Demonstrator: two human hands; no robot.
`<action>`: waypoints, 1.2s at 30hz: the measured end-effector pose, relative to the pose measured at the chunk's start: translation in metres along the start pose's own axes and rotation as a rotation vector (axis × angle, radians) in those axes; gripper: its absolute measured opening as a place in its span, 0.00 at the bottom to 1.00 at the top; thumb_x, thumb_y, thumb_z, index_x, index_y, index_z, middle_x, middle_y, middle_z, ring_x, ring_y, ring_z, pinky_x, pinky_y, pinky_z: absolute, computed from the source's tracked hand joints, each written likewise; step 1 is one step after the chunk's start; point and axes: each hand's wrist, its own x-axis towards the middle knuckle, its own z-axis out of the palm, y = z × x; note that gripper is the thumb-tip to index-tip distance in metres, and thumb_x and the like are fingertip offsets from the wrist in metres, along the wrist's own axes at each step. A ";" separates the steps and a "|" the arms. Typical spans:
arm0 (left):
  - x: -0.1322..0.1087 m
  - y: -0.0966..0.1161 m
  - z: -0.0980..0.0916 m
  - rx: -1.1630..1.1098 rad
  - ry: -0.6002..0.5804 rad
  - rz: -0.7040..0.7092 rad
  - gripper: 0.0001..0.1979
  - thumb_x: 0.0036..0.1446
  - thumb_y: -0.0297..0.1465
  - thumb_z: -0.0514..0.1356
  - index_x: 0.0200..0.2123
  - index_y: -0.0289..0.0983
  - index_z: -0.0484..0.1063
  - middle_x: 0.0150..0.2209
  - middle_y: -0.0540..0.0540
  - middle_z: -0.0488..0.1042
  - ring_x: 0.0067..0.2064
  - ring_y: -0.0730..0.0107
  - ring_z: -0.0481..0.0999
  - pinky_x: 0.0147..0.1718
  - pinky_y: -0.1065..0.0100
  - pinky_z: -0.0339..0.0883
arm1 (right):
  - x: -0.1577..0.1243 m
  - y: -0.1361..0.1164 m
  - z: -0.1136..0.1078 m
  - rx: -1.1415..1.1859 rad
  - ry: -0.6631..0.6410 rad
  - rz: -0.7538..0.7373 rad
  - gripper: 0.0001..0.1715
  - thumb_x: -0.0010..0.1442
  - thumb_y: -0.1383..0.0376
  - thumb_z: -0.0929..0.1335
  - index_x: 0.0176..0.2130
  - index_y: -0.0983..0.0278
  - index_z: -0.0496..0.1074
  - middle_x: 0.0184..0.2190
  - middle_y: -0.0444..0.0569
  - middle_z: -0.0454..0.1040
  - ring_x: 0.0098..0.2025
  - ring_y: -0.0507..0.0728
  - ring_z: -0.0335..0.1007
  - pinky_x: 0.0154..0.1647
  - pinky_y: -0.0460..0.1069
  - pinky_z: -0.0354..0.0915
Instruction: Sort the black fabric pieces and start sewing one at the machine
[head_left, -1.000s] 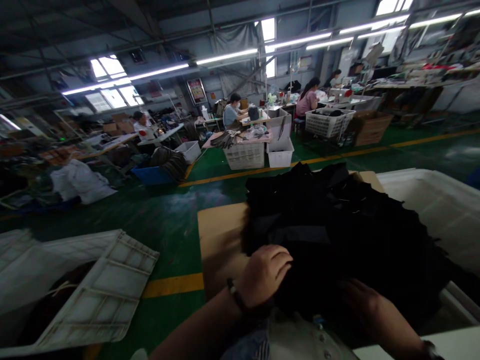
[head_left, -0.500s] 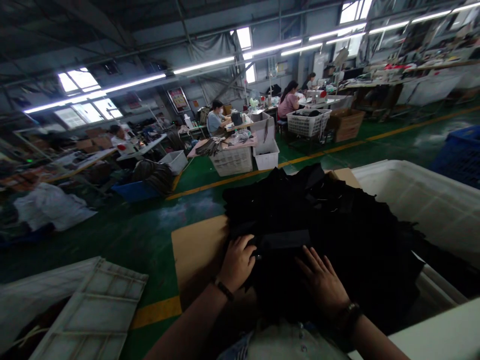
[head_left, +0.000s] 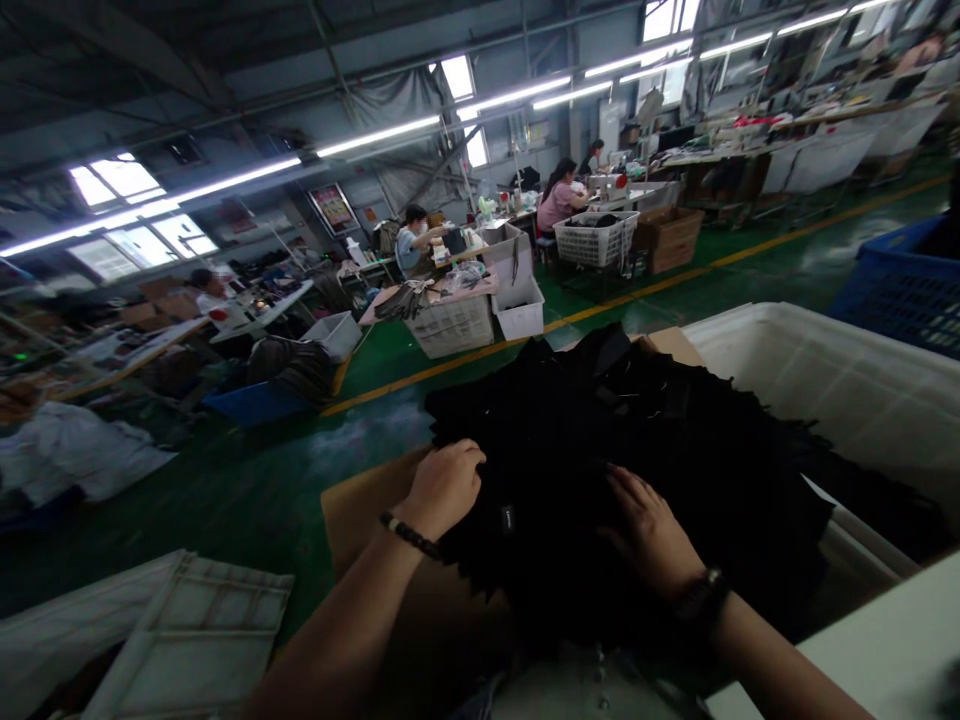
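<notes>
Both hands (head_left: pixel 445 488) touch black fabric (head_left: pixel 555 425) heaped over brown cardboard (head_left: pixel 364 503).

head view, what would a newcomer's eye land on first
The large heap of black fabric in the lower middle dominates, with the bare left hand at its left edge and the bare right hand on it. Above, long white tube lights slant across the dark hall; at right stands a deep white plastic bin.

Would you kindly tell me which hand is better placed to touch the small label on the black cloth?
Probably the left hand: it sits nearer the small label on the black cloth than the right hand does.
</notes>
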 end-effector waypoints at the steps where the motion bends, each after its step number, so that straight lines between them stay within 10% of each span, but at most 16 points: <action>1: 0.001 -0.002 -0.002 -0.006 -0.009 -0.024 0.13 0.49 0.20 0.52 0.35 0.37 0.73 0.39 0.46 0.73 0.39 0.64 0.73 0.39 0.66 0.64 | 0.007 0.001 -0.004 0.036 0.027 0.001 0.24 0.53 0.65 0.63 0.50 0.66 0.62 0.53 0.57 0.61 0.55 0.65 0.56 0.51 0.61 0.59; 11: 0.003 -0.025 -0.008 -0.507 0.023 -0.240 0.07 0.50 0.32 0.57 0.30 0.34 0.72 0.28 0.48 0.75 0.32 0.68 0.73 0.33 0.71 0.63 | 0.058 0.016 -0.041 0.333 0.062 0.131 0.09 0.54 0.62 0.59 0.30 0.63 0.65 0.28 0.49 0.68 0.29 0.55 0.67 0.32 0.50 0.66; 21: -0.047 -0.003 -0.104 -0.789 -0.276 0.062 0.06 0.43 0.34 0.62 0.26 0.38 0.74 0.21 0.53 0.72 0.23 0.73 0.69 0.24 0.75 0.62 | 0.027 0.021 -0.131 0.968 -0.174 0.223 0.16 0.43 0.54 0.71 0.22 0.62 0.65 0.27 0.49 0.70 0.30 0.56 0.67 0.28 0.47 0.66; 26: -0.030 -0.014 -0.056 -0.482 -0.056 0.013 0.04 0.49 0.28 0.59 0.31 0.39 0.74 0.30 0.51 0.74 0.32 0.71 0.73 0.35 0.72 0.63 | 0.027 0.034 -0.097 0.617 -0.159 0.184 0.19 0.50 0.56 0.66 0.41 0.61 0.68 0.36 0.49 0.72 0.37 0.57 0.70 0.37 0.50 0.68; 31: -0.007 -0.025 0.006 -0.339 0.187 -0.072 0.06 0.50 0.22 0.58 0.30 0.36 0.73 0.31 0.48 0.74 0.34 0.69 0.73 0.36 0.69 0.64 | 0.041 0.044 -0.042 0.256 0.041 0.112 0.14 0.53 0.60 0.60 0.35 0.62 0.69 0.32 0.49 0.73 0.33 0.56 0.71 0.35 0.50 0.69; 36: -0.010 -0.037 0.017 -0.365 0.280 -0.103 0.06 0.52 0.22 0.58 0.31 0.37 0.73 0.30 0.48 0.74 0.34 0.69 0.73 0.35 0.69 0.65 | 0.050 0.035 -0.027 0.099 0.094 0.102 0.13 0.55 0.63 0.58 0.33 0.64 0.69 0.31 0.51 0.70 0.28 0.57 0.69 0.29 0.52 0.67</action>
